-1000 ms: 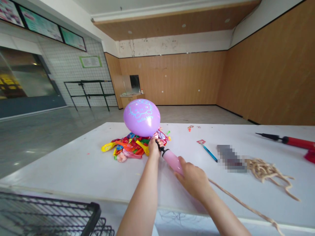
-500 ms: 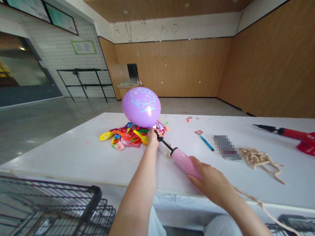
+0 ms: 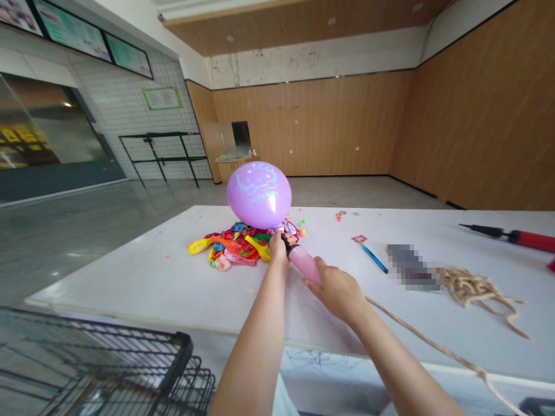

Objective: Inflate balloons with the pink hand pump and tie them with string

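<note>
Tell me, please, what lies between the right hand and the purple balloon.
The head view shows the front of the pink pump and, around its black end, the left hand.

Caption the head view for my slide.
Left hand gripping the front of a pink pump, right hand gripping its rear, purple balloon beyond.

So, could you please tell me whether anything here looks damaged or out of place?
The white wall strip above the wooden panelling looks stained, with dark patches. One rope runs over the near edge of the table, which looks untidy. The inflated balloon looks undamaged.
</note>
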Available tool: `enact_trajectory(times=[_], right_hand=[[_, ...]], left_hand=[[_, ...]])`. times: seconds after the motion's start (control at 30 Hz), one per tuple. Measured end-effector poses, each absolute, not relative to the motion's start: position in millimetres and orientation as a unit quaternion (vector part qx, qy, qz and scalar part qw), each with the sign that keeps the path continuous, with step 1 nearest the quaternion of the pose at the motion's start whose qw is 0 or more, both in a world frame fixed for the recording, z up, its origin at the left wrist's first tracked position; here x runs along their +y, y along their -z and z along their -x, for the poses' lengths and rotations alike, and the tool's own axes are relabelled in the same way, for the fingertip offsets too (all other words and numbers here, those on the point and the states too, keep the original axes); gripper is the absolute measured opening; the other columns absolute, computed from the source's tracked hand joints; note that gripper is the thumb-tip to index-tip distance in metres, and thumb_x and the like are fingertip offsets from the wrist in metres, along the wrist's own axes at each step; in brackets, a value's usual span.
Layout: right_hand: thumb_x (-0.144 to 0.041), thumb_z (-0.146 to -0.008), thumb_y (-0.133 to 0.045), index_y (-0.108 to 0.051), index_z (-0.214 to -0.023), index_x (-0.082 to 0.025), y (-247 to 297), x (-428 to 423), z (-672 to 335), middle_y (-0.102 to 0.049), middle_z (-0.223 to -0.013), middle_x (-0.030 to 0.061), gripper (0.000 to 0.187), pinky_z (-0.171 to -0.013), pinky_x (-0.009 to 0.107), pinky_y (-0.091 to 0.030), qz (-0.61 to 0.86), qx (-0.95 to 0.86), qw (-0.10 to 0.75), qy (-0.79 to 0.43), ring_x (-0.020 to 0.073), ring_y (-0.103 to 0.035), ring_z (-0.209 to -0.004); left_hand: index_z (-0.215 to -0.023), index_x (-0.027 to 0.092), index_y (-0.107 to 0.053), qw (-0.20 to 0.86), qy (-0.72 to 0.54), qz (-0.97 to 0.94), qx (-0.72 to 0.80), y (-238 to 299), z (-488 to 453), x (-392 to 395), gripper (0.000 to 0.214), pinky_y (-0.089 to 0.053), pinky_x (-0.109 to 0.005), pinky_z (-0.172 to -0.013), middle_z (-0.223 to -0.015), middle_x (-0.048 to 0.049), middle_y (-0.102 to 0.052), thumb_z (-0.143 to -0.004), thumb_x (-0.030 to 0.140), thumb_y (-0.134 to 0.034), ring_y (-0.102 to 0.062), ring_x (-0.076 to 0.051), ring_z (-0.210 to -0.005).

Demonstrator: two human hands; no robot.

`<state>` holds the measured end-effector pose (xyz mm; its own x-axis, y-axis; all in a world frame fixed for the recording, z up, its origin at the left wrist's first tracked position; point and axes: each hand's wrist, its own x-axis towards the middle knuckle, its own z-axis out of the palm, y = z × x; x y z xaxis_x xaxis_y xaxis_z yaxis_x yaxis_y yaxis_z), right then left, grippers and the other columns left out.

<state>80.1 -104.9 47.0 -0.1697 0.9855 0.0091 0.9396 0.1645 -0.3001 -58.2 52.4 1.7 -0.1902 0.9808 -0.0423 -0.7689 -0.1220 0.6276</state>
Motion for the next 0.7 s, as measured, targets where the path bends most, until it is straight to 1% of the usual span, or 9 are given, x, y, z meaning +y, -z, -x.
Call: enact_trajectory(times=[0.13, 0.27, 0.43, 0.5, 0.63, 0.7], right_hand=[[-0.038, -0.090, -0.050, -0.036, -0.141, -0.015, -39.9, -110.2, -85.2, -0.068, -0.111, 0.0182, 0.058, -0.077, 0.035, -0.045, 0.629, -0.757, 0.110, -0.139, 0.0301, -0.066, -0.100], [-0.036, -0.091, -0.049, -0.039, -0.140, -0.013, -33.6, -137.1, -111.4, -0.069, -0.108, 0.0178, 0.055, -0.078, 0.035, -0.045, 0.626, -0.756, 0.115, -0.151, 0.0306, -0.066, -0.100], [-0.032, -0.089, -0.049, -0.041, -0.138, -0.019, -36.5, -166.8, -145.8, -0.064, -0.123, 0.0132, 0.051, -0.086, 0.030, -0.043, 0.592, -0.762, 0.141, -0.223, 0.0249, -0.062, -0.110], [-0.032, -0.090, -0.048, -0.042, -0.138, -0.020, -37.5, -167.9, -149.7, -0.063, -0.124, 0.0131, 0.050, -0.086, 0.030, -0.042, 0.599, -0.755, 0.137, -0.227, 0.0247, -0.061, -0.110], [-0.036, -0.092, -0.046, -0.041, -0.139, -0.017, -38.2, -148.2, -135.0, -0.066, -0.115, 0.0157, 0.051, -0.080, 0.031, -0.042, 0.622, -0.748, 0.108, -0.203, 0.0263, -0.064, -0.103], [-0.037, -0.092, -0.046, -0.039, -0.139, -0.016, -39.6, -132.2, -119.6, -0.068, -0.112, 0.0160, 0.052, -0.078, 0.031, -0.042, 0.625, -0.751, 0.107, -0.185, 0.0265, -0.065, -0.100]], left_hand=[[-0.070, 0.020, -0.038, 0.601, -0.718, -0.202, 0.286, -1.2, 58.0, 50.4, 0.019, -0.022, -0.017, -0.036, -0.049, 0.0066, -0.038, -0.082, 0.022, -0.053, -0.036, -0.005, -0.035], [-0.069, 0.020, -0.038, 0.603, -0.719, -0.198, 0.283, -3.4, 55.4, 50.5, 0.022, -0.020, -0.016, -0.034, -0.050, 0.0064, -0.039, -0.081, 0.023, -0.056, -0.034, -0.005, -0.035], [-0.069, 0.019, -0.039, 0.599, -0.729, -0.179, 0.278, -10.3, 64.0, 52.5, 0.022, -0.021, -0.016, -0.034, -0.050, 0.0062, -0.037, -0.083, 0.020, -0.055, -0.033, -0.004, -0.035], [-0.069, 0.019, -0.039, 0.600, -0.732, -0.178, 0.270, -12.3, 66.8, 52.9, 0.022, -0.022, -0.015, -0.034, -0.050, 0.0058, -0.038, -0.085, 0.021, -0.054, -0.034, -0.004, -0.035], [-0.070, 0.019, -0.040, 0.606, -0.736, -0.191, 0.235, -12.3, 65.4, 52.1, 0.025, -0.025, -0.016, -0.035, -0.052, 0.0053, -0.040, -0.087, 0.029, -0.056, -0.035, -0.004, -0.037], [-0.071, 0.019, -0.040, 0.605, -0.737, -0.201, 0.224, -10.7, 62.9, 51.1, 0.026, -0.025, -0.016, -0.036, -0.052, 0.0054, -0.040, -0.087, 0.031, -0.057, -0.036, -0.004, -0.038]])
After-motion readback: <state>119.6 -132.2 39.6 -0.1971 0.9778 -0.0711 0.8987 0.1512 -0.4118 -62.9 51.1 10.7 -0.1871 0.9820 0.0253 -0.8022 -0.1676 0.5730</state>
